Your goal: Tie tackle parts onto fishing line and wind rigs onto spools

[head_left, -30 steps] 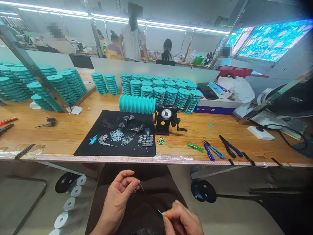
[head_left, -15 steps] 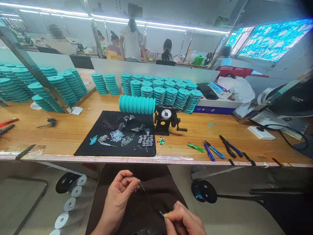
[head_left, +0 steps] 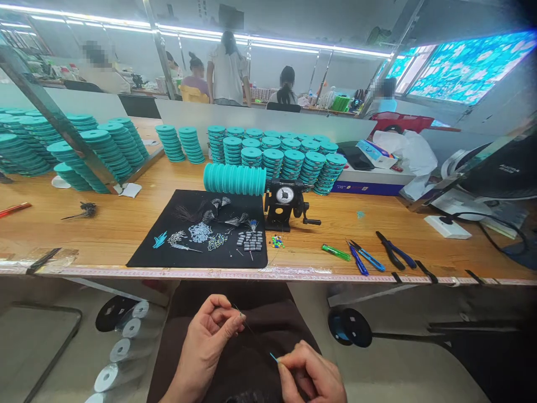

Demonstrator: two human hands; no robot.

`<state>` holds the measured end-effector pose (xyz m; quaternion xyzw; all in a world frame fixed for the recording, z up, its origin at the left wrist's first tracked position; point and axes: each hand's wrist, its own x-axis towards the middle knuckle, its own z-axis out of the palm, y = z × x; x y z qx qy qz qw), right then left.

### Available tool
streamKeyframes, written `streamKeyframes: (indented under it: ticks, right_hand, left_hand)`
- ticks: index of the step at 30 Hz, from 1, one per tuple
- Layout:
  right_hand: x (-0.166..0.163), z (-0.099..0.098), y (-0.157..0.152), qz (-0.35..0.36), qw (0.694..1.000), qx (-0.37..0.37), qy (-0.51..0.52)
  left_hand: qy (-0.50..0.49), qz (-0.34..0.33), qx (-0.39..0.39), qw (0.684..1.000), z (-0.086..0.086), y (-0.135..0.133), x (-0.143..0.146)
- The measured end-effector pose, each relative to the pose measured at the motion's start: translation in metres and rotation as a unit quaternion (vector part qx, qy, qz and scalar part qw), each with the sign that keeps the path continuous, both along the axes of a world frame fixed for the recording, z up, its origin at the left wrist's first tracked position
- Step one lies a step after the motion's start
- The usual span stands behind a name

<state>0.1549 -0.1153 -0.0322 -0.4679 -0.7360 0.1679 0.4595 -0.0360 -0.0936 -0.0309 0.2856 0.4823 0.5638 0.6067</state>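
A fine wire (head_left: 245,323) stands out from the pinched fingertips of the left hand (head_left: 207,336), while a tiny teal sliver (head_left: 273,357) sits in the nearly closed thumb and forefinger of the right hand (head_left: 310,375) — the two are near each other but not touching, low over a dark apron (head_left: 251,366). The work in hand is this small two-handed pinching, below the edge of the table (head_left: 104,235); up there, a black mat (head_left: 184,257) carries sorted small parts, just beside a hand-cranked winder (head_left: 289,204) and a long teal spool stack (head_left: 235,179).
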Motion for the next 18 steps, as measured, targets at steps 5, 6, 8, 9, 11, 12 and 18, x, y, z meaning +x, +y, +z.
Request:
streamKeyframes:
  ticks: [5,6,8,9,11,12,18]
  right_hand:
    - [-0.001,0.009,0.008,0.052,0.997,-0.024,-0.052]
    - [-0.003,0.012,0.01,0.063,0.996,-0.03,-0.06]
    - [-0.005,0.018,0.013,0.076,0.994,-0.039,-0.067]
    - [-0.007,0.02,0.014,0.076,0.994,-0.04,-0.065]
    - [-0.01,0.023,0.016,0.073,0.995,-0.036,-0.057]
    - [-0.01,0.024,0.016,0.071,0.995,-0.032,-0.055]
    - [-0.01,0.022,0.016,0.066,0.996,-0.017,-0.056]
  left_hand:
    - [-0.033,-0.069,-0.016,0.997,0.008,-0.005,0.01]
    - [-0.036,-0.084,-0.019,0.996,0.009,-0.006,0.012]
    - [-0.041,-0.106,-0.023,0.993,0.01,-0.007,0.014]
    - [-0.041,-0.112,-0.024,0.993,0.01,-0.007,0.015]
    - [-0.031,-0.116,-0.035,0.992,0.01,-0.006,0.015]
    - [-0.021,-0.115,-0.043,0.992,0.01,-0.006,0.014]
    - [0.027,-0.121,-0.066,0.99,0.01,-0.005,0.012]
